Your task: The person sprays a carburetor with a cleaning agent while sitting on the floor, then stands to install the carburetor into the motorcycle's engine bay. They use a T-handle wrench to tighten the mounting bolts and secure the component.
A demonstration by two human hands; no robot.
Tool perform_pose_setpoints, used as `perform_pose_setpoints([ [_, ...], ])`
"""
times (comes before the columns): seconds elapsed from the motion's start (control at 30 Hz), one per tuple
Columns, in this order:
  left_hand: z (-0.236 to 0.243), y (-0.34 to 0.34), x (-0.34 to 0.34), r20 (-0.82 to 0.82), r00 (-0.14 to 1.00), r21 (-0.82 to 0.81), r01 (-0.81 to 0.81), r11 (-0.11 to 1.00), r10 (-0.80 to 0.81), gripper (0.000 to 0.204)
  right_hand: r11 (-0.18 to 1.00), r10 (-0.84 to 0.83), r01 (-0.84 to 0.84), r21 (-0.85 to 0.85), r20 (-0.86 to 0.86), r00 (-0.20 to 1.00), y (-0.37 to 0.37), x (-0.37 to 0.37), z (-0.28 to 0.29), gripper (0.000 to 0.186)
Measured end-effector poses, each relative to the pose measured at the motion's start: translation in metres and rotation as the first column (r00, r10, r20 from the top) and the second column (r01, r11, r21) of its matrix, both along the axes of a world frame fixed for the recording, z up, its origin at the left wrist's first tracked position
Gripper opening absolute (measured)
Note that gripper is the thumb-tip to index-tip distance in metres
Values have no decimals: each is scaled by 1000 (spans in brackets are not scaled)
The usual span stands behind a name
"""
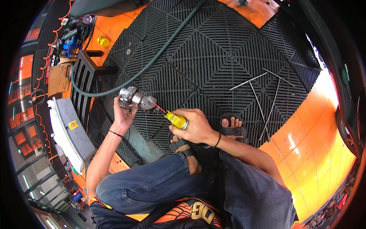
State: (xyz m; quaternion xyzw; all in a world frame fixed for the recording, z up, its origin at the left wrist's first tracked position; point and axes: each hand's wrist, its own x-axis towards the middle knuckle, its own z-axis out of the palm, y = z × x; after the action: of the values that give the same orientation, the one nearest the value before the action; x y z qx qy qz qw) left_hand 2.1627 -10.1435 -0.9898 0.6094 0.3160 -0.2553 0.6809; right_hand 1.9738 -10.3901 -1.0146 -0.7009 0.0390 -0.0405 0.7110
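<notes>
Closest in, the jeans (148, 187), knees bent, and just past them the right hand (196, 126) has its fingers wrapped firmly round a yellow can (177, 121). From the can runs a red straw (160, 108), its tip right at the rounded end of the metal part (137, 98); touching or a whisker short, I can't tell. And there's the left hand (124, 119), cradling that part between thumb and fingers, held up over the black mat (213, 45), left of the can.

Danger here? Spray meeting a hollow could kick straight back toward bare fingers, no gloves on. A wet, slick casting could slide out of that light hold and drop. Knock the straw sideways against metal and it may bend or pop out.

Now the count, near to far: two hands, two sandals (179, 145), one can, one straw, one part. Off to the right, two T-wrenches (256, 101), shafts crossed on the mat. Farther out, one hose (153, 62), one slatted bench (85, 70), one grey panel (78, 137), one yellow tub (103, 41).
</notes>
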Motion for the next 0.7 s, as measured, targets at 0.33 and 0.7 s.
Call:
perform_pose_setpoints([
  [0.33, -7, 18, 7, 18, 996, -72, 83, 994, -82, 46, 974, 68, -23, 226, -193, 979, -10, 1, 4, 31],
  [0.7, -3, 14, 7, 94, 989, 56, 111, 992, -116, 50, 975, 116, -66, 211, -230, 966, -6, 3, 1, 32],
])
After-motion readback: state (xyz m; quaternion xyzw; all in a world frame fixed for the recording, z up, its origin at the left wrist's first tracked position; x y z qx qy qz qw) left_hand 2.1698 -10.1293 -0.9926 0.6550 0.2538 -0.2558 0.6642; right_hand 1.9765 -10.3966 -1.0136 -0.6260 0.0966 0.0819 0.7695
